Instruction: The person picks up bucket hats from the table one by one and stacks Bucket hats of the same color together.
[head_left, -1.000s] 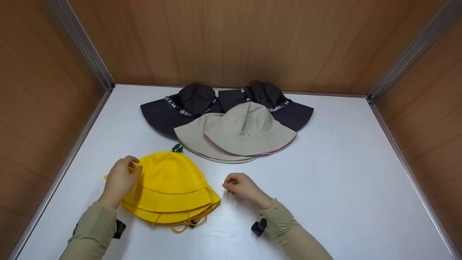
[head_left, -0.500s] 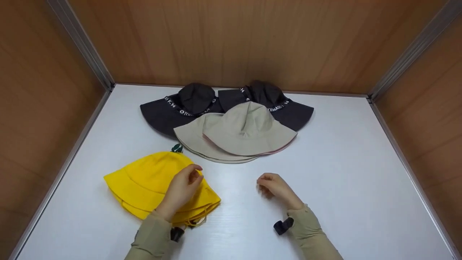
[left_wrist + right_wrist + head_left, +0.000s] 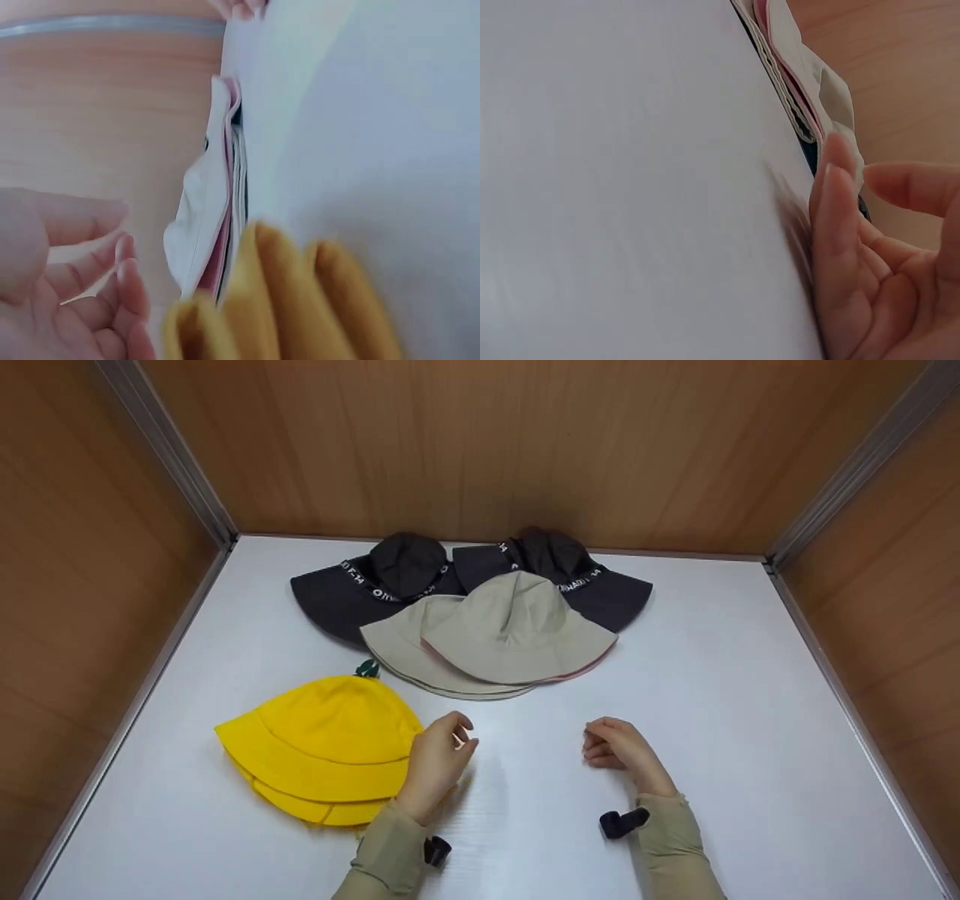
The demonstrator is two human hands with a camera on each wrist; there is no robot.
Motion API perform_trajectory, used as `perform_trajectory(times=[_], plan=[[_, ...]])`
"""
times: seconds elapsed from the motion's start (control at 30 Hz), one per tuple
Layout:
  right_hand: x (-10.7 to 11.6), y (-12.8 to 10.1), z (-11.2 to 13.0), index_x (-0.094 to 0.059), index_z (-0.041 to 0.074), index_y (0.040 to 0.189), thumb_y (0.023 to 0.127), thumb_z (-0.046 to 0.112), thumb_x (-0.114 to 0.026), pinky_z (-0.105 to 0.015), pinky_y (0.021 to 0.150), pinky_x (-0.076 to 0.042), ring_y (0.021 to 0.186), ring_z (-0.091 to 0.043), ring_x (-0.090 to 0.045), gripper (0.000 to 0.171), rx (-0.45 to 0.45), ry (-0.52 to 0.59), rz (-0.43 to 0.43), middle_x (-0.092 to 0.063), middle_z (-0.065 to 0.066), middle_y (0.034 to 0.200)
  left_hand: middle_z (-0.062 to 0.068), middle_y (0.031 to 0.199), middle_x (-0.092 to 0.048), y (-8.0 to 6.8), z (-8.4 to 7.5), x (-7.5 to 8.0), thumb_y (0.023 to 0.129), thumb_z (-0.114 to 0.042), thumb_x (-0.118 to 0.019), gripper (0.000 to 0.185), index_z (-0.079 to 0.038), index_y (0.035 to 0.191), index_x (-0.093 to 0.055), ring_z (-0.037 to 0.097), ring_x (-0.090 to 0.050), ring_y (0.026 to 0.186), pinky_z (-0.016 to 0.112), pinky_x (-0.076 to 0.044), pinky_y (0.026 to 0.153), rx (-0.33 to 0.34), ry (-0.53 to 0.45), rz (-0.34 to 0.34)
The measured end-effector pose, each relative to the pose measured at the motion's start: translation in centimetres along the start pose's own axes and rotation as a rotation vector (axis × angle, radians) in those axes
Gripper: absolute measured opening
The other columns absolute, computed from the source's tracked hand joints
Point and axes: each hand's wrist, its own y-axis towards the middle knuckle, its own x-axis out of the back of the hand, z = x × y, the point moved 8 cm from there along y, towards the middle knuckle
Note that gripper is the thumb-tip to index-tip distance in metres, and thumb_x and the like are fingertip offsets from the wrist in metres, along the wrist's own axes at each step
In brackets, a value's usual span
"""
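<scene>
Two yellow hats [image 3: 330, 742], one on top of the other, lie at the left front of the table with a small green leaf-like tab [image 3: 367, 668] at the crown. My left hand [image 3: 437, 761] is over their right edge, fingers loosely bent and holding nothing; it hides part of the brim. In the left wrist view the yellow brim [image 3: 277, 300] folds close beside that hand. To the right, my right hand [image 3: 622, 750] hovers above the white table, loosely curled with nothing in it. Beyond both hands lie overlapping beige hats [image 3: 517, 630].
Behind the beige hats, two dark hats [image 3: 409, 566] with white lettering on their bands rest against the back of the table. Wooden panels [image 3: 480, 450] enclose the white tabletop [image 3: 750, 720] at the back and both sides.
My left hand has moved right across the yellow hats, from their left side to their right edge. My right hand has also shifted right, away from them. The hats stay put.
</scene>
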Motion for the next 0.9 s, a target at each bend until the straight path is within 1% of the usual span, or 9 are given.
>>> perform_trajectory(times=[0.13,0.23,0.33,0.4,0.5,0.57,0.67,0.8,0.9], plan=[[-0.1,0.2,-0.2,-0.06,0.004,0.088,0.096,0.021,-0.052,-0.022,0.059,-0.053,0.061,-0.009,-0.061,0.02,0.002,0.041,-0.005,-0.061,0.0,0.071,0.002,0.075,-0.056,0.1,-0.7,-2.5,0.084,-0.016,-0.07,0.017,-0.005,0.093,-0.061,0.015,-0.047,0.066,0.028,-0.042,0.062,-0.05,0.07,0.067],[-0.4,0.2,-0.2,-0.06,0.004,0.091,0.096,0.021,-0.052,-0.022,0.059,-0.053,0.061,-0.009,-0.062,0.02,-0.005,0.044,-0.001,-0.062,0.0,0.071,0.003,0.074,-0.055,0.3,-0.6,-4.0,0.081,-0.018,-0.073,0.021,-0.005,0.092,-0.06,0.017,-0.048,0.066,0.031,-0.043,0.063,-0.02,0.112,0.122],[-0.4,0.1,0.0,-0.06,0.003,0.091,0.096,0.021,-0.053,-0.022,0.058,-0.053,0.059,-0.009,-0.061,0.02,-0.002,0.025,-0.005,-0.062,-0.001,0.07,0.008,0.081,-0.058,0.5,-0.3,-5.1,0.078,-0.019,-0.077,0.029,-0.003,0.095,-0.059,0.023,-0.053,0.073,0.038,-0.046,0.069,0.031,0.17,0.167],[-0.4,0.1,0.3,-0.06,0.002,0.092,0.096,0.021,-0.053,-0.022,0.057,-0.053,0.058,-0.009,-0.061,0.021,0.007,-0.008,0.0,-0.062,-0.002,0.07,0.016,0.094,-0.061,0.7,-0.3,-5.7,0.076,-0.02,-0.079,0.041,0.001,0.104,-0.058,0.03,-0.058,0.085,0.043,-0.049,0.079,0.053,0.212,0.178],[-0.5,0.1,1.0,-0.059,0.0,0.097,0.095,0.023,-0.053,-0.023,0.056,-0.053,0.058,-0.01,-0.062,0.024,0.021,-0.092,0.045,-0.063,-0.003,0.07,0.025,0.11,-0.058,0.9,-0.4,-6.4,0.071,-0.024,-0.083,0.062,0.006,0.117,-0.053,0.039,-0.058,0.1,0.049,-0.048,0.088,0.082,0.252,0.176],[-0.7,0.2,1.7,-0.059,0.0,0.1,0.096,0.025,-0.052,-0.023,0.057,-0.053,0.06,-0.011,-0.063,0.026,0.03,-0.149,0.092,-0.064,-0.003,0.072,0.027,0.114,-0.056,1.0,-0.3,-6.7,0.069,-0.026,-0.085,0.072,0.007,0.123,-0.05,0.041,-0.056,0.104,0.052,-0.048,0.088,0.1,0.283,0.174],[-0.7,0.6,2.6,-0.06,0.0,0.1,0.096,0.025,-0.051,-0.023,0.061,-0.053,0.064,-0.01,-0.063,0.027,0.034,-0.178,0.135,-0.064,-0.002,0.076,0.024,0.113,-0.055,1.1,-0.2,-7.0,0.066,-0.028,-0.087,0.075,0.003,0.123,-0.05,0.039,-0.056,0.1,0.053,-0.049,0.082,0.121,0.344,0.177],[0.2,1.6,3.7,-0.058,0.002,0.102,0.095,0.023,-0.052,-0.023,0.066,-0.053,0.071,-0.009,-0.062,0.023,0.017,-0.119,0.071,-0.063,-0.002,0.082,0.023,0.118,-0.055,1.3,0.0,-7.3,0.067,-0.028,-0.086,0.078,-0.002,0.129,-0.049,0.039,-0.055,0.104,0.054,-0.048,0.085,0.143,0.371,0.2],[1.2,2.3,4.4,-0.051,0.001,0.116,0.096,0.022,-0.05,-0.023,0.072,-0.053,0.08,-0.009,-0.06,0.029,-0.005,-0.057,-0.012,-0.059,-0.005,0.097,0.024,0.125,-0.053,1.4,0.2,-7.5,0.067,-0.028,-0.086,0.08,-0.003,0.133,-0.048,0.04,-0.053,0.109,0.055,-0.046,0.09,0.157,0.353,0.226]])
